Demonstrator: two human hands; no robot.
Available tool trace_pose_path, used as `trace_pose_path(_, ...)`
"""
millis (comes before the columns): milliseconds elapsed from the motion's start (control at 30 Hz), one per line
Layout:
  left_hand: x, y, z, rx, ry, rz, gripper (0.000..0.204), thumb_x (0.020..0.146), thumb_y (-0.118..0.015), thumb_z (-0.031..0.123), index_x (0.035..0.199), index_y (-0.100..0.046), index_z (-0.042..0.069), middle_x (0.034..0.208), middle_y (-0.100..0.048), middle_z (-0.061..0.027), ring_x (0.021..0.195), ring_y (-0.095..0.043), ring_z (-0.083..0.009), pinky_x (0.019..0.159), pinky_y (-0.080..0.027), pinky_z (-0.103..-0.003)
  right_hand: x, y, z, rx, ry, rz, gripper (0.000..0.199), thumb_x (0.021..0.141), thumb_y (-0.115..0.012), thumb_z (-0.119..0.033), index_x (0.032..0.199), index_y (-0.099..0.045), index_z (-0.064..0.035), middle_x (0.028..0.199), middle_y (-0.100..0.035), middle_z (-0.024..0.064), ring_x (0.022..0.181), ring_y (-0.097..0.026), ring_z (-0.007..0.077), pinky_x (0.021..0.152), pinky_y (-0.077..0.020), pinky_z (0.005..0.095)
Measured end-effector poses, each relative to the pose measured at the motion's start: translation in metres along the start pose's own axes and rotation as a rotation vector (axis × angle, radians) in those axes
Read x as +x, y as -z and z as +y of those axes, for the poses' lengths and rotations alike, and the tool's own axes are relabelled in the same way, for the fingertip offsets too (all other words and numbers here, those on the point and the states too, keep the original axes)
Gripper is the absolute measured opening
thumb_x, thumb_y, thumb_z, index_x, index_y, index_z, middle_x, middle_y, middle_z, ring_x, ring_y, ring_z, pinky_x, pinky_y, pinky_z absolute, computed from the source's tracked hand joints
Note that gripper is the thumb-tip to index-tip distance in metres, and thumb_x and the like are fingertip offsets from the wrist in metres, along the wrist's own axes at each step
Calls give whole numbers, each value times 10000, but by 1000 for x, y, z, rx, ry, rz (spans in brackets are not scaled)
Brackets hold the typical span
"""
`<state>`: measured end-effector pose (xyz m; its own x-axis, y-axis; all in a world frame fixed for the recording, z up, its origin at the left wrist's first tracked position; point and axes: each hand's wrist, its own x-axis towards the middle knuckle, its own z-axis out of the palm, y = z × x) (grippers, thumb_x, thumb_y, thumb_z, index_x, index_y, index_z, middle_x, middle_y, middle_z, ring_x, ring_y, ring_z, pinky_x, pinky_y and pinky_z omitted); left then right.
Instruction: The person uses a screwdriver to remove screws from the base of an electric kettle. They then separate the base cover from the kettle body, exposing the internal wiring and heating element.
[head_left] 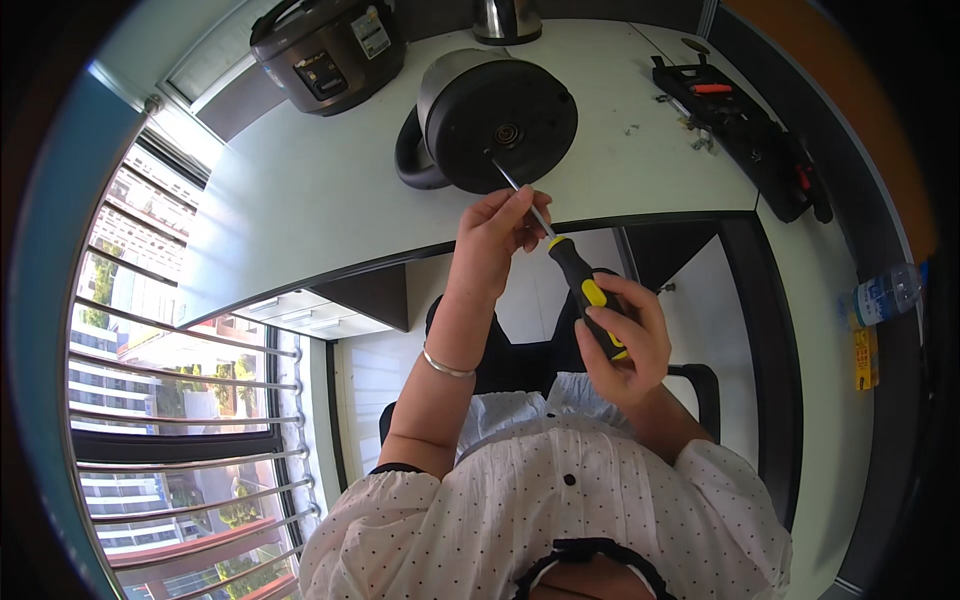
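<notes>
An electric kettle (465, 145) lies on its side on the white desk, its round black base turned toward me and its black handle (412, 155) at the left. My right hand (628, 340) is wrapped round the black and yellow handle of a screwdriver (575, 268). The screwdriver's shaft slants up and left, and its tip meets the kettle's base below the round connector in the middle. With closed fingers, my left hand (500, 225) pinches the shaft partway along, just in front of the desk edge.
A rice cooker (325, 60) stands at the back left, with a second metal kettle (506, 20) behind. On the right lie a black tool case (735, 130) with small metal pieces beside it, a plastic bottle (885, 297) and a yellow box (865, 358). A barred window (180, 400) is at the left.
</notes>
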<state>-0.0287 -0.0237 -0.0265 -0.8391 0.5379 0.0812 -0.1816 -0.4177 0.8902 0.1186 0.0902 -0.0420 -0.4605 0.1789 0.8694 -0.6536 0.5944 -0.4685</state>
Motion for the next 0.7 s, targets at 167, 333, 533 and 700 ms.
trace_pose_path(167,1,1,0,-1,3,-9,279,905,-564,248,883,-631,-21,741,-605,-46,610,-528,-112,548,-380,-222,1,0,1,5,9,-3,260,686,-692,45,935,-622,15,1075,-566,230,734,-615,213,623,-493,241)
trace_pose_path(333,2,1,-1,-22,3,-19,275,904,-565,247,881,-633,-18,740,-606,-48,606,-527,-113,547,-379,-223,0,1,1,-2,7,-9,248,689,-689,42,927,-626,19,1073,-568,230,739,-616,210,626,-493,239)
trace_pose_path(533,2,2,-1,-32,5,-20,272,904,-564,244,873,-636,-16,733,-605,-47,604,-527,-112,544,-376,-223,0,0,2,-1,8,-5,247,687,-688,45,925,-626,21,1072,-569,232,749,-620,212,626,-493,236)
trace_pose_path(700,1,2,2,43,22,5,295,894,-584,275,872,-636,-15,727,-602,-45,597,-521,-106,544,-379,-225,0,0,1,-28,1,-17,282,705,-672,36,975,-591,33,1077,-566,238,787,-621,238,657,-504,263)
